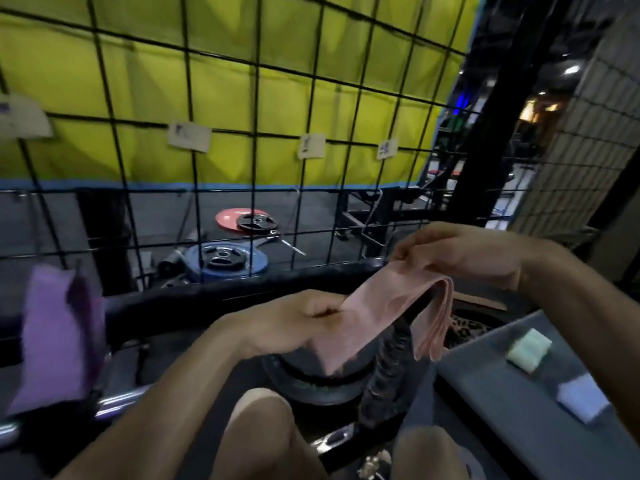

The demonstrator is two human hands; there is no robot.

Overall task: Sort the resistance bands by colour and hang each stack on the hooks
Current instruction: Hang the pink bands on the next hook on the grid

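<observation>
At the centre of the head view, a stack of pink bands point(398, 306) is held in the air between both hands, in front of the black wire grid point(256, 116) that presumably carries the hooks. The left hand point(294, 323) is closed on the stack's lower end, the fabric being pinched between thumb and curled fingers, so that the bands run out of that grip toward 2 o'clock. The right hand point(460, 251) is closed on the upper end, the fingertips pinching the top edge; from that grip a folded part of the stack is let hang toward 6 o'clock.

The task is judged to be partly done. At 9 o'clock from the hands, a purple stack point(59, 337) is seen against the grid and appears to be hung already, though the hook itself is lost in blur. The pink stack is gathered but not yet hung. At 4 o'clock, on the grey counter point(519, 410), a pale green folded band point(528, 349) and a pale blue-white one point(581, 398) are left lying apart from each other, untouched. Small labels point(189, 136) are fixed along the grid at 12 o'clock; their markings cannot be read. No hook can be made out clearly, so the pink stack's destination cannot be told
</observation>
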